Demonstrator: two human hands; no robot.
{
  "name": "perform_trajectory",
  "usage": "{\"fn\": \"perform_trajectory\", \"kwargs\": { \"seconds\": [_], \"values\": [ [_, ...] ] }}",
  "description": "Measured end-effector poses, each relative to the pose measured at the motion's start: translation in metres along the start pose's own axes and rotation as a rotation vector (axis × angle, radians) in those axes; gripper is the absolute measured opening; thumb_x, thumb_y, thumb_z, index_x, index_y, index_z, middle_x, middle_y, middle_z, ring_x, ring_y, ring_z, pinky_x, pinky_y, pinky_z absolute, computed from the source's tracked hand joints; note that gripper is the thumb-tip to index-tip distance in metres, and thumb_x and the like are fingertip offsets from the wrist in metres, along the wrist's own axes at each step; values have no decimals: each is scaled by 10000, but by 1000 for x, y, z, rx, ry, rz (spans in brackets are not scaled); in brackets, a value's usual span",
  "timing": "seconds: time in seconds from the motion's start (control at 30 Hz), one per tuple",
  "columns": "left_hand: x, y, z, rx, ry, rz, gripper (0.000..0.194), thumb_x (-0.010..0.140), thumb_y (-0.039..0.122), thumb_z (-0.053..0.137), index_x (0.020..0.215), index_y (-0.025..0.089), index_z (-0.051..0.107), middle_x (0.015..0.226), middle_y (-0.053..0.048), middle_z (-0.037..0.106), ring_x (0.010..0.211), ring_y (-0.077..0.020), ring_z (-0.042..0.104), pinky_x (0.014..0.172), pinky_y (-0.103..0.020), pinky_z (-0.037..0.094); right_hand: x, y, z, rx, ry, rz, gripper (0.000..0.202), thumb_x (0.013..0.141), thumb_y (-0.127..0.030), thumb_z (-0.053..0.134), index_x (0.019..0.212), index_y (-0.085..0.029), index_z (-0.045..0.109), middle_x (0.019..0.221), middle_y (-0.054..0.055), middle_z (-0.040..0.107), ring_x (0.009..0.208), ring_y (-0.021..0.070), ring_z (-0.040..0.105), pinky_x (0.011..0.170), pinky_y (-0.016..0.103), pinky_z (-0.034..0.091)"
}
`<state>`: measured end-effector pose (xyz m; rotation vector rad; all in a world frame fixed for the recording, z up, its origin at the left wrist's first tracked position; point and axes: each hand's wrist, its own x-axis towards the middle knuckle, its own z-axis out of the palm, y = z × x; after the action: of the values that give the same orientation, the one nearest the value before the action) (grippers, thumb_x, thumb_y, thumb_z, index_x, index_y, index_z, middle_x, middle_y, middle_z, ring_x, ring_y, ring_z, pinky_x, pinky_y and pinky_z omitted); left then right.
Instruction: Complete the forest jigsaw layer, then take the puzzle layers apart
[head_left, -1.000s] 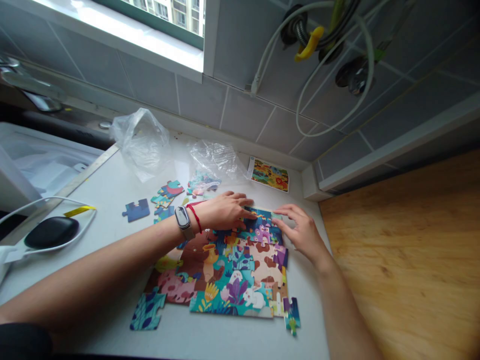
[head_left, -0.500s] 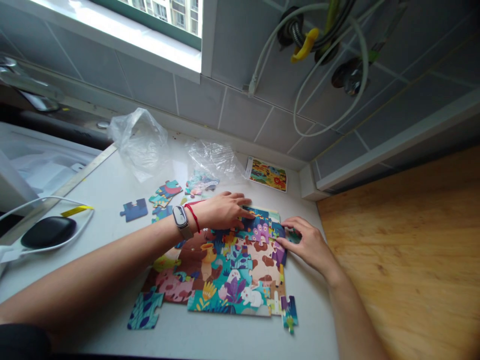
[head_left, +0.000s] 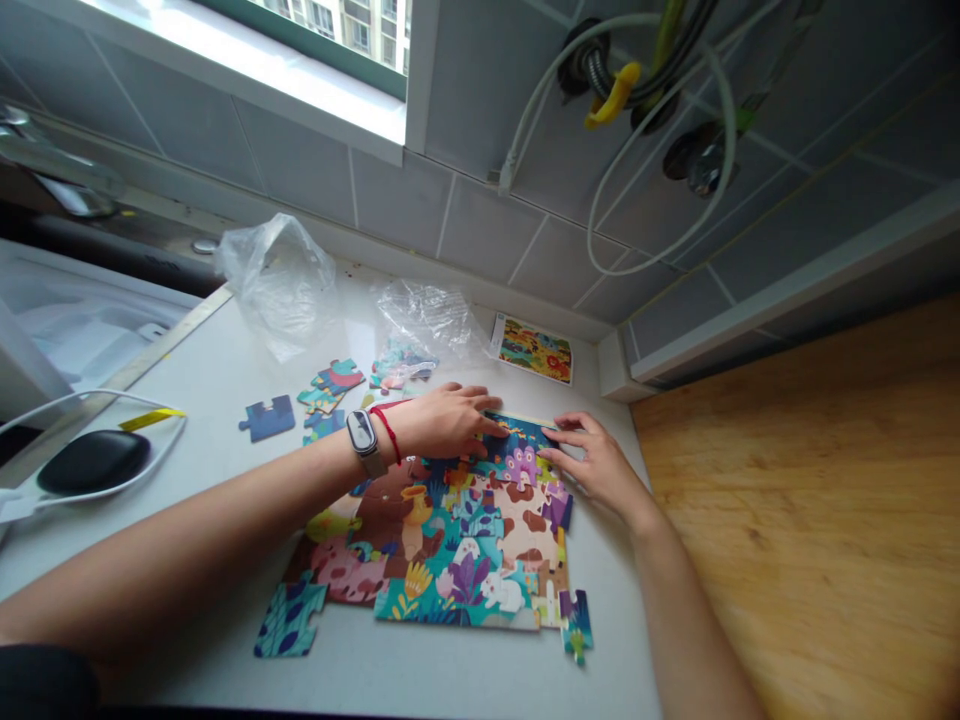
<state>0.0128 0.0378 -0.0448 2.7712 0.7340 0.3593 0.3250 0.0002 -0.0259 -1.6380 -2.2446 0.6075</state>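
**Both hands flat on the puzzle's far edge**

Colourful cardboard jigsaw puzzle (head_left: 457, 530) lies mid-counter; left hand (head_left: 442, 420) presses its 12 o'clock edge, fingers spread, gripping nothing; right hand (head_left: 600, 465) rests flat at 2 o'clock, holding nothing; the pieces look light, thin and slidey, so I'd pinch them by the edges.

Single head camera looks steeply down, close over the white counter (head_left: 225, 370)

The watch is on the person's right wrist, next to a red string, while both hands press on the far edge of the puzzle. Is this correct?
Not quite. The head view shows the watch and red string on the left wrist. Both the left hand and the right hand do rest on the puzzle's far edge.
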Motion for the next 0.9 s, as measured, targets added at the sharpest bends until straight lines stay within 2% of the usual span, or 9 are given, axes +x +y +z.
{"fn": "perform_trajectory", "kwargs": {
  "seconds": [0.1, 0.27, 0.37, 0.5, 0.6, 0.67, 0.7, 0.8, 0.9],
  "values": [
    [1, 1, -2, 8, 5, 7, 389, 974, 416, 742, 1354, 341, 709, 1480, -89, 640, 1288, -294, 630, 1015, -400, 526, 1, -3, 8, -16, 52, 6, 249, 915, -413, 757, 1090, -269, 861, 1203, 116, 710, 1134, 293, 698, 1063, 464, 550],
    [-8, 1, -22, 22, 11, -31, 478, 975, 400, 739, 1421, 247, 657, 1444, -140, 677, 1255, -275, 678, 1042, -393, 542, -7, -7, 13, -8, 61, -3, 348, 935, -408, 731, 1244, -266, 807, 1306, 125, 712, 1214, 299, 686, 1123, 481, 525],
    [-36, -5, -36, -14, 51, -115, 480, 1004, 395, 693, 1456, 245, 637, 1472, -147, 662, 1275, -291, 686, 1074, -442, 552, -14, -4, 12, 26, 54, -46, 376, 950, -394, 719, 1295, -256, 779, 1354, 126, 724, 1255, 305, 678, 1145, 501, 516],
    [-100, -1, -45, -59, 154, -246, 391, 1056, 394, 580, 1426, 295, 661, 1469, -86, 672, 1302, -281, 676, 1107, -470, 562, -17, 0, 12, 32, 93, -88, 301, 974, -398, 697, 1220, -269, 812, 1318, 116, 759, 1236, 315, 689, 1125, 533, 533],
    [-155, 21, -42, -127, 215, -364, 398, 1080, 403, 521, 1458, 352, 634, 1506, -50, 644, 1313, -260, 674, 1093, -437, 593, -17, 2, 15, 31, 123, -106, 288, 980, -413, 692, 1194, -274, 824, 1297, 113, 768, 1211, 319, 699, 1104, 542, 550],
    [-188, 44, -35, -107, 268, -438, 433, 1056, 440, 554, 1483, 389, 608, 1538, -45, 617, 1353, -289, 649, 1086, -441, 605, -18, 3, 18, 28, 135, -116, 292, 988, -421, 682, 1201, -278, 823, 1301, 110, 768, 1211, 319, 699, 1103, 543, 553],
    [-202, 56, -31, -90, 257, -461, 491, 1036, 446, 582, 1525, 408, 561, 1567, -44, 589, 1363, -303, 643, 1085, -450, 608, -18, 4, 19, 24, 142, -121, 296, 991, -426, 678, 1202, -279, 823, 1301, 109, 769, 1211, 320, 699, 1103, 543, 553],
    [-233, 91, -16, -32, 235, -498, 732, 963, 539, 667, 1634, 396, 410, 1662, -85, 469, 1397, -358, 612, 1055, -475, 627, -18, 7, 21, -1, 158, -138, 314, 998, -445, 662, 1202, -270, 824, 1303, 111, 769, 1214, 324, 700, 1099, 546, 558],
    [-247, 116, -1, 48, 193, -492, 912, 893, 645, 734, 1666, 338, 360, 1703, -130, 390, 1457, -399, 544, 1058, -497, 615, -17, 11, 23, -34, 167, -158, 345, 1005, -460, 645, 1206, -245, 824, 1305, 122, 769, 1207, 329, 705, 1089, 542, 567]
  ]
}}
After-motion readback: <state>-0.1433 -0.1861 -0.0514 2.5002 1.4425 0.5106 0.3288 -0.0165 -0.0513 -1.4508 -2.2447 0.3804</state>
